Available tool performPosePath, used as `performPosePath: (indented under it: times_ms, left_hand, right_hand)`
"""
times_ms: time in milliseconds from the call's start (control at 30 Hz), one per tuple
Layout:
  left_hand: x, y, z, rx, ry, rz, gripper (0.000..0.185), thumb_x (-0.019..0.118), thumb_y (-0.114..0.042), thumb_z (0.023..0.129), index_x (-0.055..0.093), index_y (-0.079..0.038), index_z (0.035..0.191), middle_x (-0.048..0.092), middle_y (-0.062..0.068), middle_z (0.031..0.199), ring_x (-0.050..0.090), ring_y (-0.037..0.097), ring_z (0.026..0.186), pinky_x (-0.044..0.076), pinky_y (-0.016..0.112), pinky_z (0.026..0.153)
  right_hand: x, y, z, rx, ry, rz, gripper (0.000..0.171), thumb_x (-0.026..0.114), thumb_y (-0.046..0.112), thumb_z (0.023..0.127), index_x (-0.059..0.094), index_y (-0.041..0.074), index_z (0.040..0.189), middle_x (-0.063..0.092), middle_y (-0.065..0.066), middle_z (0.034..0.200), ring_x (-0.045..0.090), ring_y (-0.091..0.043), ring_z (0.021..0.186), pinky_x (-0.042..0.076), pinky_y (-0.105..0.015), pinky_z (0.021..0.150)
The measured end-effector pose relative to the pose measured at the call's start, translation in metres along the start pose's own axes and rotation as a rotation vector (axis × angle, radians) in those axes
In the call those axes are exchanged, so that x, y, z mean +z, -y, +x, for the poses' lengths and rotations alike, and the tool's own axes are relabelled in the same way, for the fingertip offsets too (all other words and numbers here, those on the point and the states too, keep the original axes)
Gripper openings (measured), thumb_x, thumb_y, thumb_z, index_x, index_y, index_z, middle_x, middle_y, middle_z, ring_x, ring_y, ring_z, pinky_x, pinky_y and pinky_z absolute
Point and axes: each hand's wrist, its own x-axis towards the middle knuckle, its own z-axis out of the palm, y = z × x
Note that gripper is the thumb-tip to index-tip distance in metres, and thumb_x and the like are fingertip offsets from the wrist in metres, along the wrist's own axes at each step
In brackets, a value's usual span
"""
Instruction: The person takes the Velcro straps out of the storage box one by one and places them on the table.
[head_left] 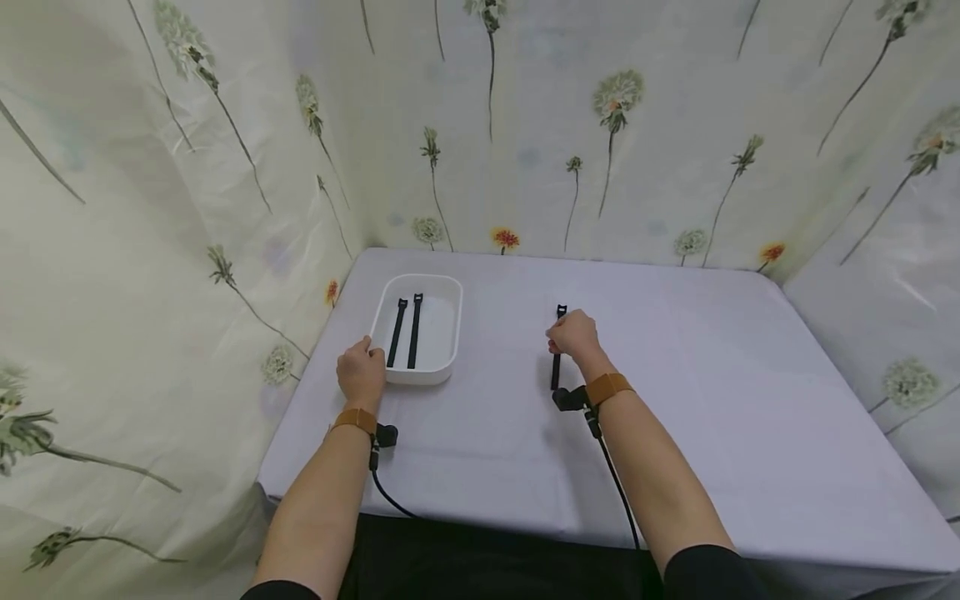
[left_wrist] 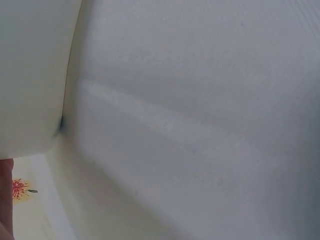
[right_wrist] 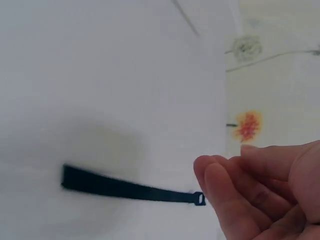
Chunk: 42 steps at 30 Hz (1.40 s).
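On the bench (head_left: 675, 400), no readable writing or brand on anything. Right hand (head_left: 573, 335) hovers over a black strap (head_left: 556, 371) lying flat on the cloth, fingers loosely curled, grasping nothing; the strap's ends show beyond and behind it. Left hand (head_left: 361, 371) rests clenched against the near left corner of a white tray (head_left: 450, 333) holding two more straps (head_left: 406, 331).
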Motion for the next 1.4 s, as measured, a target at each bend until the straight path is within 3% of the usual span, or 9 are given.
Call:
performPosePath:
  times_ms: [267, 533, 867, 1000, 1233, 1400]
  left_hand:
    - [-0.001, -0.002, 0.003, -0.005, 0.001, 0.026, 0.034, 0.059, -0.002, 0.092, 0.066, 0.006, 0.124, 0.068, 0.022, 0.122, 0.07, 0.036, 0.109, 0.058, 0.045, 0.087]
    - [-0.003, 0.0, 0.004, -0.001, 0.005, 0.009, 0.036, 0.058, -0.001, 0.09, 0.066, 0.006, 0.124, 0.068, 0.022, 0.122, 0.073, 0.033, 0.099, 0.059, 0.045, 0.078]
    - [-0.004, -0.002, 0.004, 0.02, 0.003, 0.02, 0.035, 0.058, 0.0, 0.09, 0.066, 0.006, 0.124, 0.068, 0.023, 0.121, 0.073, 0.034, 0.099, 0.06, 0.044, 0.076]
    - [-0.004, 0.001, 0.003, 0.004, 0.012, 0.012, 0.035, 0.058, 0.0, 0.09, 0.066, 0.005, 0.124, 0.068, 0.022, 0.122, 0.072, 0.032, 0.102, 0.06, 0.043, 0.078]
    - [-0.001, 0.003, 0.006, 0.011, 0.004, 0.009, 0.035, 0.06, 0.0, 0.09, 0.066, 0.005, 0.124, 0.069, 0.022, 0.12, 0.072, 0.032, 0.102, 0.06, 0.043, 0.08]
    - [-0.003, 0.003, 0.009, 0.009, 0.0, 0.007, 0.035, 0.06, 0.0, 0.089, 0.067, 0.004, 0.124, 0.069, 0.022, 0.121, 0.072, 0.031, 0.104, 0.06, 0.042, 0.079]
  right_hand:
    - [0.011, 0.033, -0.002, -0.048, 0.019, 0.19, 0.027, 0.06, 0.013, 0.099, 0.067, -0.006, 0.116, 0.069, -0.023, 0.111, 0.072, -0.028, 0.095, 0.057, -0.038, 0.091]
    - [0.029, 0.063, -0.003, -0.103, 0.04, 0.238, 0.026, 0.06, 0.016, 0.099, 0.068, -0.004, 0.115, 0.07, -0.021, 0.114, 0.071, -0.026, 0.097, 0.057, -0.038, 0.093]
    - [0.052, 0.093, -0.003, -0.204, 0.07, 0.234, 0.027, 0.061, 0.015, 0.099, 0.07, -0.005, 0.114, 0.071, -0.02, 0.109, 0.071, -0.026, 0.093, 0.059, -0.034, 0.087]
    - [0.07, 0.106, -0.001, -0.206, 0.092, 0.234, 0.024, 0.062, 0.012, 0.098, 0.071, -0.006, 0.111, 0.071, -0.023, 0.107, 0.071, -0.03, 0.094, 0.058, -0.038, 0.089]
    - [0.102, 0.128, 0.002, -0.21, 0.112, 0.193, 0.022, 0.064, 0.011, 0.097, 0.072, -0.006, 0.107, 0.072, -0.022, 0.103, 0.07, -0.022, 0.081, 0.058, -0.041, 0.089]
    - [0.119, 0.139, 0.004, -0.201, 0.14, 0.155, 0.025, 0.064, 0.013, 0.097, 0.072, -0.007, 0.11, 0.072, -0.02, 0.1, 0.071, -0.022, 0.08, 0.059, -0.039, 0.087]
